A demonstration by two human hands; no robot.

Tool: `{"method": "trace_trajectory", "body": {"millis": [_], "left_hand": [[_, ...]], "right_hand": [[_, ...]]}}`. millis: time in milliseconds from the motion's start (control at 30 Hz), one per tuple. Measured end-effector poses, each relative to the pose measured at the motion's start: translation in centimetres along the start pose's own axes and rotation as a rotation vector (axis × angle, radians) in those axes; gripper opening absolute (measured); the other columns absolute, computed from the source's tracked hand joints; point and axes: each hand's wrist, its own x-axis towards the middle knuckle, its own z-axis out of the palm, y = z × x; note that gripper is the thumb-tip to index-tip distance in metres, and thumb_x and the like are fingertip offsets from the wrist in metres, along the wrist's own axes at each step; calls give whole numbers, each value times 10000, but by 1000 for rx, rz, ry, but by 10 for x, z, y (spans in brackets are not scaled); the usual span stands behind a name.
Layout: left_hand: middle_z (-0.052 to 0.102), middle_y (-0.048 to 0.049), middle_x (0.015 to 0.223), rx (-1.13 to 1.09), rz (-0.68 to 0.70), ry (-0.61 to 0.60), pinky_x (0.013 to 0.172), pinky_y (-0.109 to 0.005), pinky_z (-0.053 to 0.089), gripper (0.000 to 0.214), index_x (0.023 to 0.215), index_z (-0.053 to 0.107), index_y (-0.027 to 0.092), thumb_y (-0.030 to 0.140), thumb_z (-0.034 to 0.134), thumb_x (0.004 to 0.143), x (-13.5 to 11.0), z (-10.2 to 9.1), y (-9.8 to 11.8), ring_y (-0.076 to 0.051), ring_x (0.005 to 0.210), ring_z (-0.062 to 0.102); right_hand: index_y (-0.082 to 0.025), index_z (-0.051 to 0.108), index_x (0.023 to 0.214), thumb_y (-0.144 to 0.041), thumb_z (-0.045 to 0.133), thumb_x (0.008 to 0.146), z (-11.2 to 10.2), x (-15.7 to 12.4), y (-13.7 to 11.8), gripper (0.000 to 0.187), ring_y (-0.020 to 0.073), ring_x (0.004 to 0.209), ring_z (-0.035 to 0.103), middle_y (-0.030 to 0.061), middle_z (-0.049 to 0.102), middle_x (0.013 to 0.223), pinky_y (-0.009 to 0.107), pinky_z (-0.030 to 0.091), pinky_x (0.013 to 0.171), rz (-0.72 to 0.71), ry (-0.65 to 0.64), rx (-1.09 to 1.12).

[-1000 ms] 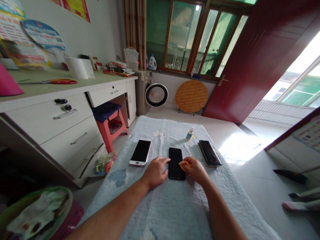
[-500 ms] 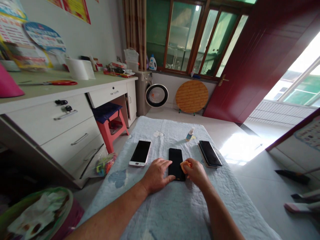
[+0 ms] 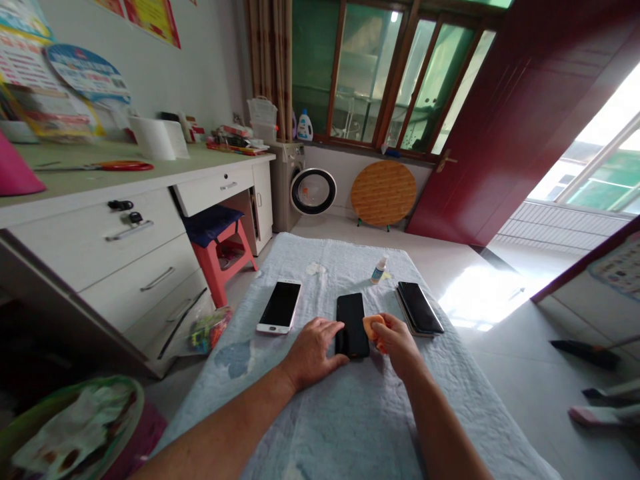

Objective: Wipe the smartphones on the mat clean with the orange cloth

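A black smartphone (image 3: 353,323) lies face up on the pale blue cloth cover (image 3: 320,427) before me. My left hand (image 3: 315,350) holds it at its left edge, the fingertips on the side and the thumb at the lower corner. Pinched in my right hand (image 3: 395,340) is a small orange cloth (image 3: 374,327), just at the phone's right edge. To the left lies a white-framed smartphone (image 3: 280,307) with a dark screen. On the right, another dark smartphone (image 3: 421,308) rests on something thin and light. A small spray bottle (image 3: 379,269) stands upright farther back.
Left of the covered surface are a white desk (image 3: 125,227) with drawers, a red stool (image 3: 225,260) and a waste bin (image 3: 135,427). At the back stand an open-doored washing machine (image 3: 287,177) and a round wooden tabletop (image 3: 383,193). A broom (image 3: 585,353) lies right.
My right hand has drawn slightly to the right with the orange cloth, showing more of it. The black phone has shifted slightly away from me. My left hand has barely moved.
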Motion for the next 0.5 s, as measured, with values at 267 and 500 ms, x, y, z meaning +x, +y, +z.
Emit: {"method": "trace_trajectory", "body": {"millis": [267,500], "left_hand": [[657,-87,1122,-55,-25,24,949,-423,449,539,1183,602,195,502,711,754,2,0,-1,-283,1067,570],[543,-105,1272,-118,33,192,1026,-435,416,648,1289,481,213,463,721,742,0,0,10,-287,1185,516]], "right_hand": [[-170,560,826,-391,629,697,7,-4,-1,264,56,434,392,-57,511,563,164,278,385,-68,-47,120],[-170,596,891,-431,639,743,20,-7,0,303,63,484,422,-38,542,637,171,341,427,-118,-211,103]]}}
